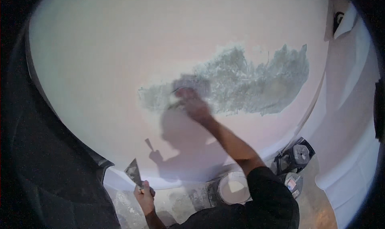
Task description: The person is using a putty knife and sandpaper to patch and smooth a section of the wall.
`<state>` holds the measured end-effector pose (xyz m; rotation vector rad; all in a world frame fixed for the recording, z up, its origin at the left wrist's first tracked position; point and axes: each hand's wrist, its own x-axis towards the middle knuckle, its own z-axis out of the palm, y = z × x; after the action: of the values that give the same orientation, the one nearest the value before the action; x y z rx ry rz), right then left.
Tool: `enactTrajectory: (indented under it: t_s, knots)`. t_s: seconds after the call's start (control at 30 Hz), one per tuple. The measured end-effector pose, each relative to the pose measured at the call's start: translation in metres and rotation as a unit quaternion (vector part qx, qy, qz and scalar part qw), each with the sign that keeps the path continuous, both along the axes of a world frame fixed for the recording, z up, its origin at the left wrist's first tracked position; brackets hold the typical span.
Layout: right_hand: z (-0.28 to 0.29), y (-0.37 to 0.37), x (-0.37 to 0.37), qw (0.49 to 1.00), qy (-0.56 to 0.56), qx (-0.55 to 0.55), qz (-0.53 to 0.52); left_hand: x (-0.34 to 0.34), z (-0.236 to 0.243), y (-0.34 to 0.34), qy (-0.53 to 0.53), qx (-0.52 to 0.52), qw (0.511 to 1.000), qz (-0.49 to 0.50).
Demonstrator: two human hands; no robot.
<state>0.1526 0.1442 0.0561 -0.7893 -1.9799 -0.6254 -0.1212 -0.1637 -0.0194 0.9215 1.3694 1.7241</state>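
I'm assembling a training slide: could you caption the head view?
Left hand holds a putty knife, blade up, while the blurred right hand is at a grey patch on the pale wall.

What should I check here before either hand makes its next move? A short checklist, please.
1. Scraper held: ok; the left hand grips it with the blade pointing up.
2. Scraper off the wall: ok; its shadow falls apart from it.
3. Right hand at the grey patch: ok, it is over the left part; whether it touches, cannot tell.
4. Right hand's hold: cannot tell; blur and shadow hide the fingers.
5. Patch even in colour: not ok; it is streaked with white and ragged along its upper edge.
6. Bucket upright: ok; it stands on the floor near the wall.
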Motion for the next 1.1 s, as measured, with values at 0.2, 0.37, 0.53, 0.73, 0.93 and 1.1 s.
enactTrajectory:
  t_s: [0.2,0.37,0.53,0.73,0.93,1.1]
  knots:
    - [0.025,-0.026,0.121,0.951,0.211,0.125,-0.189,-0.021,-0.046,-0.016,0.033,-0.009,0.994,0.101]
    - [0.016,-0.046,0.064,0.98,0.167,0.072,-0.085,0.021,-0.018,-0.016,0.022,-0.04,0.999,0.013]
    - [-0.004,-0.017,0.2,0.944,0.315,-0.008,-0.095,0.078,0.019,0.012,0.093,0.022,0.99,-0.105]
    - [-0.006,-0.042,0.149,0.992,0.122,0.007,-0.012,0.147,0.065,0.066,0.266,0.137,0.936,-0.183]
    - [-0.006,-0.067,0.302,0.924,0.309,-0.01,-0.224,0.183,0.038,0.07,0.159,0.13,0.946,-0.251]
    - [0.009,-0.101,0.387,0.89,0.371,0.035,-0.262,0.226,0.049,0.058,0.087,0.089,0.946,-0.3]
